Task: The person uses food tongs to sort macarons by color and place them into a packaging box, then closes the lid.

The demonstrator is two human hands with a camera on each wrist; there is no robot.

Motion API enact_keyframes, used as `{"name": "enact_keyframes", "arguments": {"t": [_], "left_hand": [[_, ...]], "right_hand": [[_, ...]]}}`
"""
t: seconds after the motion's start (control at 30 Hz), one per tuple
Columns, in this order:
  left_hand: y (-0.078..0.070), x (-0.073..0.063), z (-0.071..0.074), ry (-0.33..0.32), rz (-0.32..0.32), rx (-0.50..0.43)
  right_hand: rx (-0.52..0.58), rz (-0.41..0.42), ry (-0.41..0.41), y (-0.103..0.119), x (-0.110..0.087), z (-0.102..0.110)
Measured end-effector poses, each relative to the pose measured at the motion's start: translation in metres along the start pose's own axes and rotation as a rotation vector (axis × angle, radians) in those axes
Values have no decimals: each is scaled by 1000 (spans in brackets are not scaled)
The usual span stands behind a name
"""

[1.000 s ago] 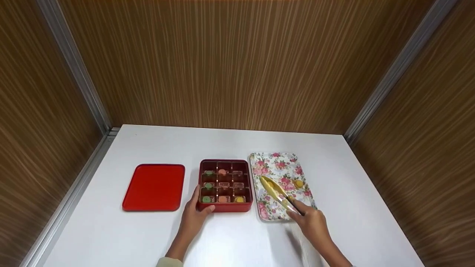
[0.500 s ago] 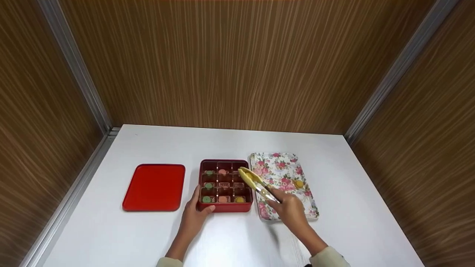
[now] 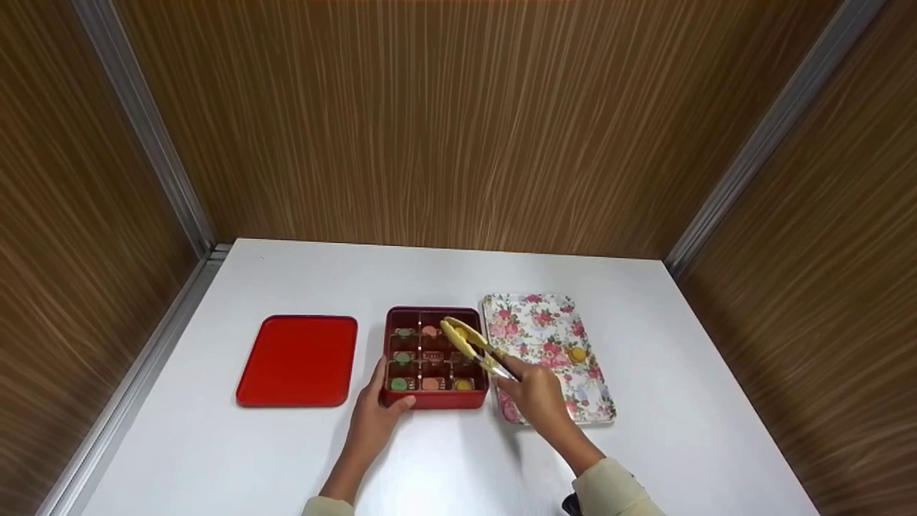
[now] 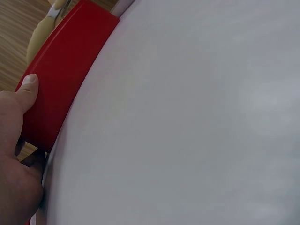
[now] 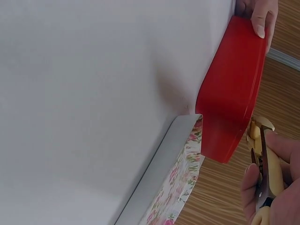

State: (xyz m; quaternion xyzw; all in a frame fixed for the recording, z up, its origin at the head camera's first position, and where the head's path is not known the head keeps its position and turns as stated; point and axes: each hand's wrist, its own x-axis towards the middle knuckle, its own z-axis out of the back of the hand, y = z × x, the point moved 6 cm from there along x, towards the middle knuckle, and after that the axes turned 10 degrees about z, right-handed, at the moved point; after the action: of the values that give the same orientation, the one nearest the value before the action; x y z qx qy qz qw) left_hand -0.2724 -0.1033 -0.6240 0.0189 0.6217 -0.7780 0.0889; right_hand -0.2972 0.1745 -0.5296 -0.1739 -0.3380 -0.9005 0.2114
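A red box (image 3: 437, 401) with a divided insert stands mid-table. My left hand (image 3: 374, 423) grips its front left corner, the thumb lying on the front wall in the left wrist view. Yellow-tipped tongs (image 3: 473, 356) are pinched in my right hand (image 3: 537, 398), their tips over the back right compartment. Between the tips shows a yellow macaron (image 3: 462, 334). The front row holds a green macaron (image 3: 399, 385), a pink macaron (image 3: 430, 384) and a yellow macaron (image 3: 464, 385). Green ones sit up the left column, and another pink macaron (image 3: 429, 331) sits at the back middle.
To the box's right lies a floral tray (image 3: 537, 308), with one yellow macaron (image 3: 577, 355) on it. A flat red lid (image 3: 297, 362) lies to the left. Wood-grain panels (image 3: 444, 129) enclose the white table (image 3: 358, 276) at the back and sides.
My right hand has carried the tongs leftward from above the floral tray to the back right of the box. The left hand keeps its hold on the box.
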Motion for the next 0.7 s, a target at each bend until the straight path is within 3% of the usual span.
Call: {"name": "enact_keyframes", "arguments": {"t": [0.33, 0.7], "left_hand": [[1, 0, 0, 2, -4, 0], [0, 0, 0, -13, -3, 12]], "right_hand": [[-11, 39, 0, -3, -4, -2], [-8, -21, 31, -5, -7, -3]]}}
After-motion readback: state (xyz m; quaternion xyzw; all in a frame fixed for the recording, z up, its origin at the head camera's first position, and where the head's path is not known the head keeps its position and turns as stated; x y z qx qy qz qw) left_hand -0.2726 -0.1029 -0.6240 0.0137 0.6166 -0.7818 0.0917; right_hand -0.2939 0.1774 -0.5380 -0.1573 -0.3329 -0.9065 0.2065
